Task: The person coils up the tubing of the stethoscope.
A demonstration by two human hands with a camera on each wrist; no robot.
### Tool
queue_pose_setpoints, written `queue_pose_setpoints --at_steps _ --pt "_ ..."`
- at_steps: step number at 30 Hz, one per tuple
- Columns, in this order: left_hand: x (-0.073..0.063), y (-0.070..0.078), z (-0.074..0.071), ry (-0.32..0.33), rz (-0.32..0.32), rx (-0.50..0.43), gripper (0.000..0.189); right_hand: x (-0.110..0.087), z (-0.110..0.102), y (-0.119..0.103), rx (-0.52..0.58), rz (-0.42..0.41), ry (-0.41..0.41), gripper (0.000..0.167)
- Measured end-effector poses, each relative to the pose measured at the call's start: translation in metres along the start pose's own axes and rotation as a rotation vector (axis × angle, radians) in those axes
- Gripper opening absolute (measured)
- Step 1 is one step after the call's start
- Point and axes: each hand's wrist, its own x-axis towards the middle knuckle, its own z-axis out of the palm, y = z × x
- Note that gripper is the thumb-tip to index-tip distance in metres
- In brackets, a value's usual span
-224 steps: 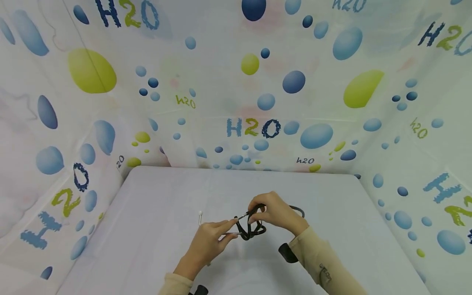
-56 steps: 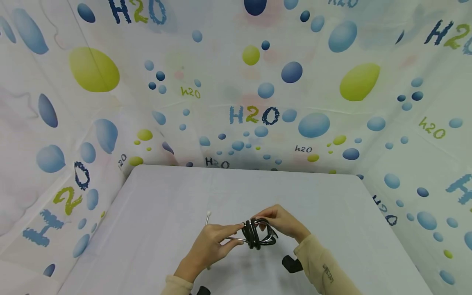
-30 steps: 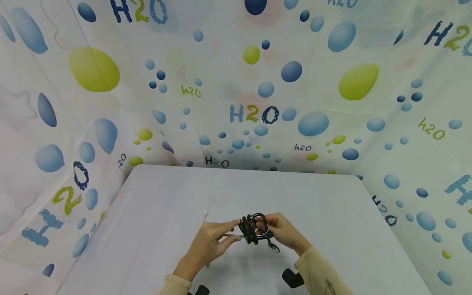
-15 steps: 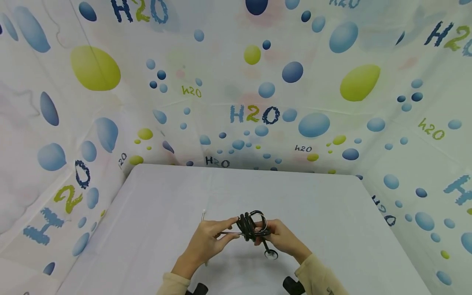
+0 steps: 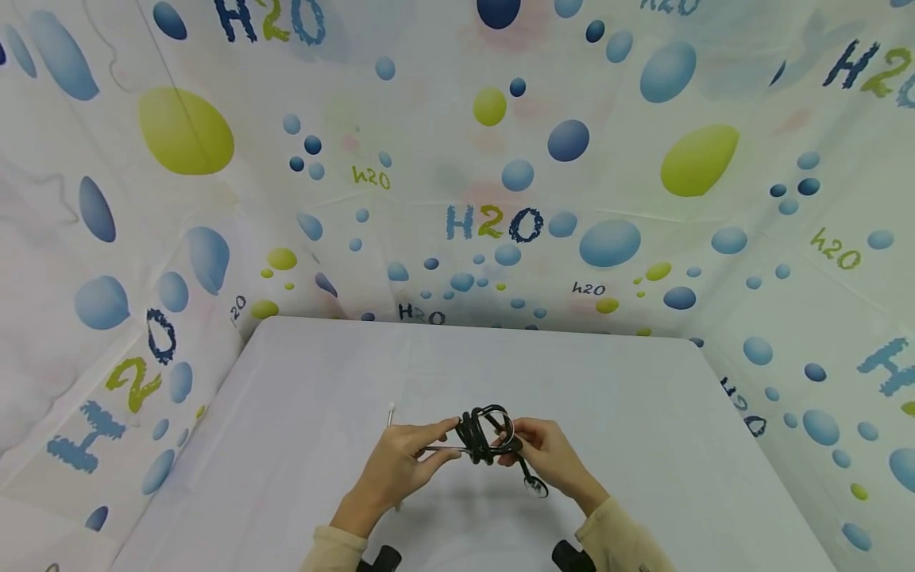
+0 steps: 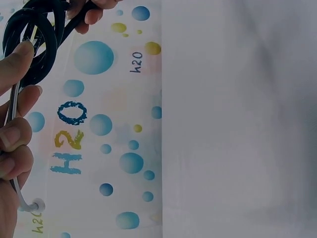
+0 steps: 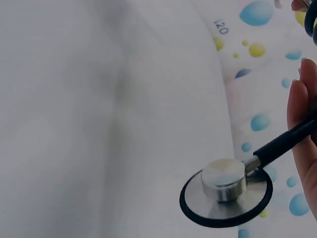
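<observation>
A stethoscope [image 5: 475, 435] is held up over the table between both hands, its black tubing wound in several loops around its metal tubes. My left hand [image 5: 402, 465] pinches the metal ear tubes between thumb and fingers; one white eartip [image 6: 38, 205] sticks out past that hand in the left wrist view. At the other end of the coil, my right hand [image 5: 552, 457] grips the tubing near its free end. From there the round silver chest piece [image 7: 224, 179] with its black rim hangs down, large in the right wrist view.
A white table [image 5: 300, 397] spreads under the hands. Behind and beside it hangs a white cloth [image 5: 429, 159] printed with blue and green drops and H2O lettering. Black wrist camera mounts [image 5: 572, 554] sit below the sleeves.
Loose tubing earlier is now wound into a tight coil. The right hand has come down to the coil's right side, and the chest piece has come into sight, hanging below it.
</observation>
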Motion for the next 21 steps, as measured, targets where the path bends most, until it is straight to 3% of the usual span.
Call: queue_pose_setpoints --at_steps 7,12,14,18,21 --pt "0.002 -0.004 -0.008 0.043 0.0 0.018 0.043 -0.007 -0.003 0.005 -0.076 0.005 0.007 0.021" --pt "0.001 -0.009 -0.014 0.053 0.011 0.041 0.045 -0.011 0.0 0.006 -0.139 -0.056 0.006 0.019" --pt "0.0 -0.011 -0.014 0.047 0.003 0.052 0.044 -0.011 0.004 0.004 -0.213 -0.104 -0.004 0.018" --pt "-0.003 -0.015 -0.015 0.052 -0.033 0.095 0.042 -0.014 0.014 -0.004 -0.505 -0.277 0.009 0.02" --pt "-0.005 -0.018 -0.016 0.058 -0.058 0.138 0.042 -0.019 0.02 -0.013 -0.717 -0.35 0.037 0.029"
